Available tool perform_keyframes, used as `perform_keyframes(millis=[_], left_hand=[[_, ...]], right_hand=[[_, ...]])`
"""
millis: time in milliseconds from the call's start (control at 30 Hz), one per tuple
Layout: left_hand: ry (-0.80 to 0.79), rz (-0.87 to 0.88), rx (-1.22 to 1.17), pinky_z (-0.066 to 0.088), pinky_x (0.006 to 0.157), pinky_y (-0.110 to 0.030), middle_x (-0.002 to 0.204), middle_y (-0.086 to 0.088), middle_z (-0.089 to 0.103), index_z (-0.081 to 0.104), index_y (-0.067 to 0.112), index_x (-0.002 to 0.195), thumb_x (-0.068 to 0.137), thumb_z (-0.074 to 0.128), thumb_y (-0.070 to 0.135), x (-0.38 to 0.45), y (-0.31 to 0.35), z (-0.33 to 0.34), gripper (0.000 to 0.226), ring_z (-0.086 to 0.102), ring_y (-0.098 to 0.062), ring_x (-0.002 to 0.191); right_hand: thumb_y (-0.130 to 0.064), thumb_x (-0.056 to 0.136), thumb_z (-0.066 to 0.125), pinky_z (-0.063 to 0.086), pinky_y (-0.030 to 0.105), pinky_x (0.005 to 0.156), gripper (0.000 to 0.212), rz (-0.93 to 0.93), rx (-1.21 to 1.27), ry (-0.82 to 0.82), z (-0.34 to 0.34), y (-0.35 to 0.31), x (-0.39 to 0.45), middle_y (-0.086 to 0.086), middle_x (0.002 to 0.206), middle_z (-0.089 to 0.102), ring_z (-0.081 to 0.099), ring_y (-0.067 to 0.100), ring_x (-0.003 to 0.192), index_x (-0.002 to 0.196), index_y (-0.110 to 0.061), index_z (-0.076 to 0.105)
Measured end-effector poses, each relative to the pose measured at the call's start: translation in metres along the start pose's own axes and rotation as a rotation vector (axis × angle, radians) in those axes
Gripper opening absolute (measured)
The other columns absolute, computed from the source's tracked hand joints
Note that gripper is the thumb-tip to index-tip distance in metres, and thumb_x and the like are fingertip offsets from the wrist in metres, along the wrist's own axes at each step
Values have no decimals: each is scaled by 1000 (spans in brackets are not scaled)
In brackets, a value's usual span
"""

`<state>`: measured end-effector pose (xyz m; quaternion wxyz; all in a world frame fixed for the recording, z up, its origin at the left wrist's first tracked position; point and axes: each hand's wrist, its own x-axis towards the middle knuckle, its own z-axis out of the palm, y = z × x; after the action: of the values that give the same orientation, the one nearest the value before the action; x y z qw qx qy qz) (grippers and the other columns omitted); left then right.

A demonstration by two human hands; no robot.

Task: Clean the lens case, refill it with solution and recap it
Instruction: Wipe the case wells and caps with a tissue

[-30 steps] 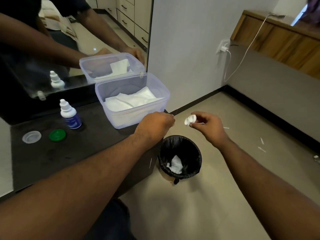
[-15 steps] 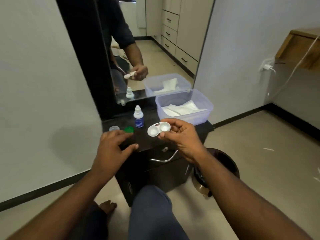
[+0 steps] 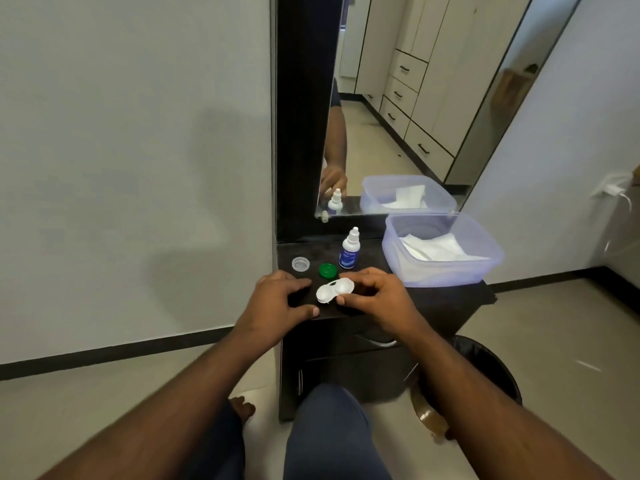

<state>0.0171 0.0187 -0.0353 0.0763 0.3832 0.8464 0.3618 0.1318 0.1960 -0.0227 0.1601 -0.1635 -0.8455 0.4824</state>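
Change: the lens case (image 3: 334,289), held up over the bin a second ago and carried at chest height half a second ago, now sits low on the dark cabinet top (image 3: 446,299), both wells open and facing up.
Right hand: the right hand (image 3: 377,299) pinches the case's near-right rim between thumb and curled fingers, so the case is not yet released.
Left hand: the left hand (image 3: 277,301) has come down flat on the cabinet top just left of the case, fingers spread and relaxed, holding nothing.
Meaning: the wiping appears finished; refilling looks like the next stage, and the solution bottle (image 3: 349,250) stands untouched just behind the case.
Caps: the green cap (image 3: 327,270) and clear cap (image 3: 300,264) lie off the case, behind the left hand.
Edges: the case rests close to the front edge of the cabinet top, where a nudge could tip it to the floor.
Open room: bare surface lies between the caps, bottle and case; the tissue tub (image 3: 446,268) fills the right side, and the bin (image 3: 485,368) stands below right.
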Motion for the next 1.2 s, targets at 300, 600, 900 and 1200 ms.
perform_keyframes(millis=[300,600,900,1200], left_hand=[[21,-5,63,46,88,-37,108,0,59,63,25,125,69,79,48,8,8,10,63,51,-18,103],[-27,3,109,47,85,-34,110,-1,63,64,27,124,69,78,51,16,11,6,61,54,-19,102],[26,13,-28,49,79,-32,103,1,68,73,22,109,71,81,37,18,23,17,42,57,-13,94],[102,48,-10,45,78,-28,98,4,65,71,21,114,70,81,40,20,21,32,48,54,-13,93]], right_hand=[[-21,69,82,47,19,81,46,24,-189,-64,-4,8,7,-8,97,62,61,10,92,112,-20,69],[-22,77,76,47,10,77,32,-73,-297,-44,-57,-43,-9,-12,96,67,62,-1,87,108,-20,70],[-10,83,69,50,24,77,22,143,-516,81,-155,-18,55,6,101,70,64,14,83,105,-10,71],[-20,74,79,48,24,73,38,311,-678,-72,-139,14,87,1,100,62,60,19,88,108,-13,63]])
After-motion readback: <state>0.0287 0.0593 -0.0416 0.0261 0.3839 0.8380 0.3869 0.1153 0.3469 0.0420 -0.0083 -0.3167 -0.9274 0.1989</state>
